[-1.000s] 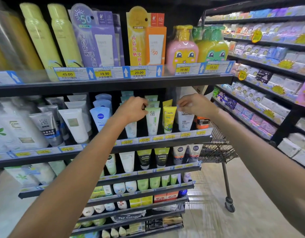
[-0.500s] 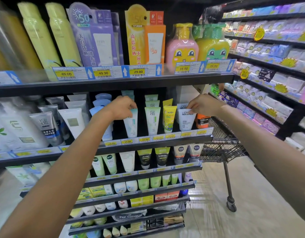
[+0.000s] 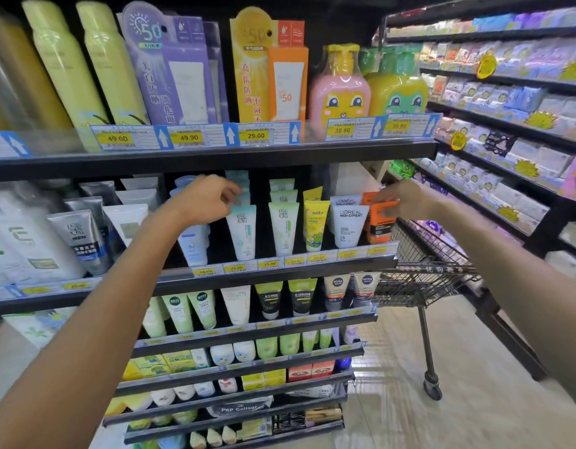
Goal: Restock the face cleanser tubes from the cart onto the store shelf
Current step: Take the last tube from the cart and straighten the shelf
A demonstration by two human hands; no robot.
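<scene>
Face cleanser tubes stand cap-down in rows on the second shelf (image 3: 280, 270). My left hand (image 3: 205, 202) reaches into the pale teal tube row (image 3: 242, 231). Its curled fingertips pinch the crimped top of a teal tube (image 3: 245, 197) just behind the front one. My right hand (image 3: 406, 200) is at the shelf's right end, and its fingers pinch the top of an orange tube (image 3: 379, 226) that stands on the shelf. Between my hands stand a white-green tube (image 3: 283, 228), a yellow tube (image 3: 315, 225) and a white L'Oreal Men Expert tube (image 3: 349, 226).
A black wire cart (image 3: 426, 270) stands right of the shelf unit, under my right forearm; its contents are hidden. Sunscreen boxes and bottles fill the top shelf (image 3: 215, 153). More tubes line the lower shelves (image 3: 254, 328). An aisle shelf with packs (image 3: 507, 124) runs along the right.
My left hand moved left from the white-green tube to the teal row. My right hand moved right from the white L'Oreal tube to the orange tube.
</scene>
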